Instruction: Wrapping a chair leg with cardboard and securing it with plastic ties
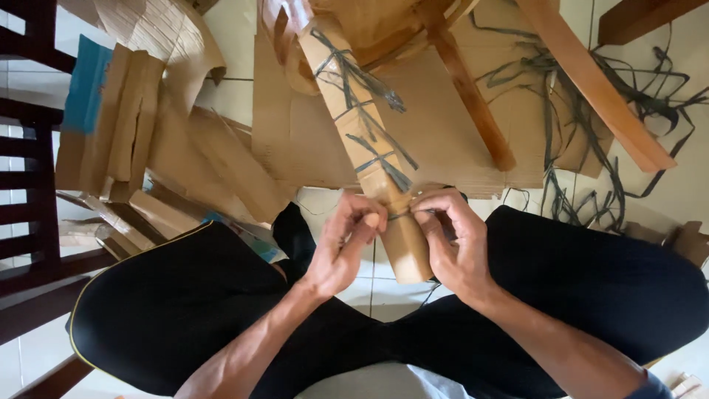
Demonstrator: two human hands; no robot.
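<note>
Flat cardboard (310, 133) lies on the floor beyond the fingers. A wrapped leg (369, 148) slants down between both hands. Left hand (341, 244) and right hand (452, 240) pinch its string (399, 215), near the leg's lower edge.

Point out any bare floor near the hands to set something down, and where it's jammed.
Bare tile shows only in a small patch bordered by the flat cardboard sheet, the left hand and the left knee. A strip lies by the right knee near the loose dark straps. Ahead is crowded: wrapped wooden piece, wooden slats, folded cardboard.
</note>
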